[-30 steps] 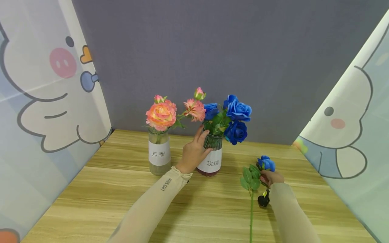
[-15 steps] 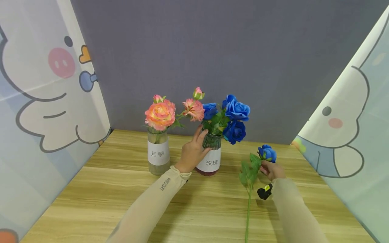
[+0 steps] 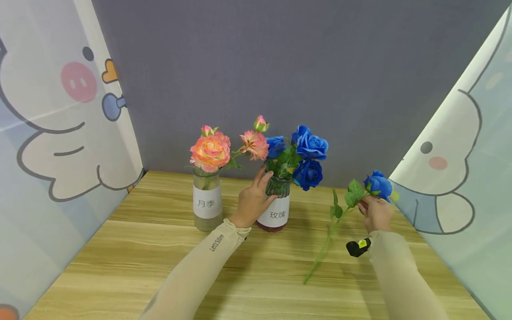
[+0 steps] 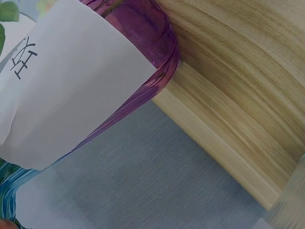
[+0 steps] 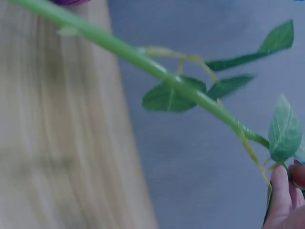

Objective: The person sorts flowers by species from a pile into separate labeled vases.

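A blue artificial rose (image 3: 378, 185) with a long green stem (image 5: 167, 76) is in my right hand (image 3: 377, 213), pinched close below the bloom. Its leaves (image 3: 354, 193) hang beside the fingers, and the stem slants down left over the table. My left hand (image 3: 253, 202) holds the ribbed glass vase (image 3: 273, 222) at its neck, fingers near the rim and thumb across the front. This vase carries a white label (image 4: 71, 90) and holds several blue roses (image 3: 311, 146). In the left wrist view only a fingertip shows, at the lower left corner.
Left of the held vase stands a clear glass vase (image 3: 208, 222) with a white label and pink-orange flowers (image 3: 210, 152); one bloom leans toward the blue roses. A grey panel (image 3: 240, 66) rises behind the wooden table (image 3: 160, 266). Cartoon-printed sheets (image 3: 444, 213) flank both sides.
My right hand has moved up and to the right with the blue rose, and the stem has swung to a slant, its lower end coming into view. My left hand stays at the vase.
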### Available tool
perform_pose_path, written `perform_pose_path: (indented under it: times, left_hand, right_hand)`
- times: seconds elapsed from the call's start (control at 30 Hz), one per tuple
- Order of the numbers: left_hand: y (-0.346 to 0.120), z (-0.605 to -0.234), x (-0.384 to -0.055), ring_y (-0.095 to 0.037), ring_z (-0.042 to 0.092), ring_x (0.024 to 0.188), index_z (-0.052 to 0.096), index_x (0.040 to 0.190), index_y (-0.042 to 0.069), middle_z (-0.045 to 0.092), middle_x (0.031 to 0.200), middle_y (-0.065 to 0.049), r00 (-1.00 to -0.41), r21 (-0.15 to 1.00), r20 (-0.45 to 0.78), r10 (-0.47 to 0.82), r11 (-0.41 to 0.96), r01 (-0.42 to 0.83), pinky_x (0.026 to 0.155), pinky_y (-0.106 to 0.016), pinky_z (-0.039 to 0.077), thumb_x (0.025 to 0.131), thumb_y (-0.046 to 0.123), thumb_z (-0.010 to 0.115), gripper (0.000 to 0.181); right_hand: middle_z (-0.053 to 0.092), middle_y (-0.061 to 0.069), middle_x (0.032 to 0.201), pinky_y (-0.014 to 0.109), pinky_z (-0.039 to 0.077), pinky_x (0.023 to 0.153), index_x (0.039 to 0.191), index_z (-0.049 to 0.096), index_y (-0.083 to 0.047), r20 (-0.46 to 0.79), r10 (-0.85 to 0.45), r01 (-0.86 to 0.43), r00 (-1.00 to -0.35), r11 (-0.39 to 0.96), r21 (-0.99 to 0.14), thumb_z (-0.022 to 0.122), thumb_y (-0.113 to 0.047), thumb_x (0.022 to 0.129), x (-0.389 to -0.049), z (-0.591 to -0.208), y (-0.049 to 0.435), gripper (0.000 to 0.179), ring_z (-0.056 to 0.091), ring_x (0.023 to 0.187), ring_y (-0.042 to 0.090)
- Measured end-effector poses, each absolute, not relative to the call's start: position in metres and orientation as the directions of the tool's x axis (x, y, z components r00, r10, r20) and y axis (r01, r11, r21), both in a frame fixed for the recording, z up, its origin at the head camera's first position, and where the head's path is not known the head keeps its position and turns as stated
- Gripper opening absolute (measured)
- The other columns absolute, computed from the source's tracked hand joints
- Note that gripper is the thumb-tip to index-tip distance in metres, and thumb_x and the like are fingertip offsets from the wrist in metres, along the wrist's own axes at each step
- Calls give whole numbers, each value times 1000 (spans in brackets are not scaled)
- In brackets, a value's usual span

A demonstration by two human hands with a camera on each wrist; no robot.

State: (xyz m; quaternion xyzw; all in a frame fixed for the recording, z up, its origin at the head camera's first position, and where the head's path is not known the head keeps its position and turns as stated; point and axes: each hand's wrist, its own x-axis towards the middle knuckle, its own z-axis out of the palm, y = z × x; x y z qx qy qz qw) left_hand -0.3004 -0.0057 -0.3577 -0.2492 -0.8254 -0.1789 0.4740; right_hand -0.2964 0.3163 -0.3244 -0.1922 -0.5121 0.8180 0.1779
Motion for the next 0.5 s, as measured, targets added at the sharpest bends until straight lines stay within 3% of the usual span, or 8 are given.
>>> perform_pose_path:
  times: [0.3,0.5]
  left_hand:
    - [-5,-357,-300,-8,32,37,45,131,5,49,137,-21,-441,77,863,247,798,598,37,-22,31,70,26,87,76]
    - [-3,-358,-300,-7,32,37,45,131,5,49,136,-22,-435,71,865,251,797,600,37,-21,30,70,27,87,77]
  right_hand:
    - [48,5,52,25,42,38,57,42,-3,-130,644,-305,-754,-518,-799,55,18,83,-288,-306,322,36,49,42,14]
    - [54,9,70,28,51,48,84,56,3,-231,691,-426,-685,-637,-642,57,17,84,-278,-304,333,14,55,51,19]
